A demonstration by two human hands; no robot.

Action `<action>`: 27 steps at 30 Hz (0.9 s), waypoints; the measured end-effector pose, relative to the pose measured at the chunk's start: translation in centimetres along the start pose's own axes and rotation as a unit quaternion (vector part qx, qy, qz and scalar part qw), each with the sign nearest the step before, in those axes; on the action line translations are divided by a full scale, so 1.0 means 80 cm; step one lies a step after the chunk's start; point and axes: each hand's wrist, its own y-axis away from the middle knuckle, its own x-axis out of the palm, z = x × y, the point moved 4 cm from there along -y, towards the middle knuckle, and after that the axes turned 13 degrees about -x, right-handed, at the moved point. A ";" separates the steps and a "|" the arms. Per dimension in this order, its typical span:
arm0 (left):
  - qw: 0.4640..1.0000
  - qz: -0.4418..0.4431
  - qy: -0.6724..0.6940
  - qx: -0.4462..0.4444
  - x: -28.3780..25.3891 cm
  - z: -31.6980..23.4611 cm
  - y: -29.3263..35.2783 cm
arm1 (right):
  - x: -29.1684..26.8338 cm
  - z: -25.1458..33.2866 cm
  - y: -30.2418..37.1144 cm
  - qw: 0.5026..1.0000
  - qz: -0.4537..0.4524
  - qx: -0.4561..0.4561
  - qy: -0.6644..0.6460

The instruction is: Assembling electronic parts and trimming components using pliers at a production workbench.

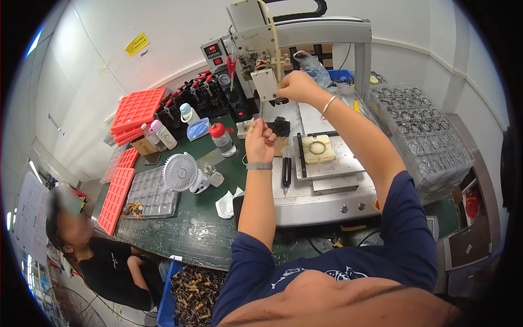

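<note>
My left hand (260, 143) is raised over the left side of a bench machine, fingers curled in a pinch. Whatever sits between its fingertips is too small to name. Up at the machine's head (266, 84), my right hand (299, 88) has its fingers closed against the lower right side of the pale metal block; what they grip is hidden. Below, a cream block (317, 157) with a dark ring (325, 147) lies on the metal plate. A black syringe-like tube (286, 171) rests left of that plate, and a black pad (279, 128) is just beyond my left hand.
On the green table (201, 234) are a white fan (180, 172), a red-capped bottle (223, 143), a clear tray (155, 191) and red trays (116, 200). Stacked clear trays (419, 131) stand at right. A blue bin of small parts (166, 291) is near a seated person (109, 267).
</note>
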 end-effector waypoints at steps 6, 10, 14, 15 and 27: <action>0.995 0.006 -0.103 -0.006 0.032 0.012 0.007 | -0.019 0.010 0.024 0.965 -0.024 0.027 -0.261; 0.990 0.040 -0.129 0.028 0.054 0.020 0.004 | -0.016 0.006 0.035 0.927 -0.055 0.044 -0.368; 0.986 0.079 -0.101 0.102 0.083 0.017 0.004 | -0.028 0.020 0.046 0.908 -0.086 0.030 -0.410; 0.986 0.084 -0.104 0.103 0.088 0.018 0.003 | -0.031 0.021 0.050 0.904 -0.089 0.028 -0.416; 0.939 0.003 -0.218 0.267 0.129 0.049 0.009 | -0.033 0.003 0.067 0.881 -0.115 0.023 -0.458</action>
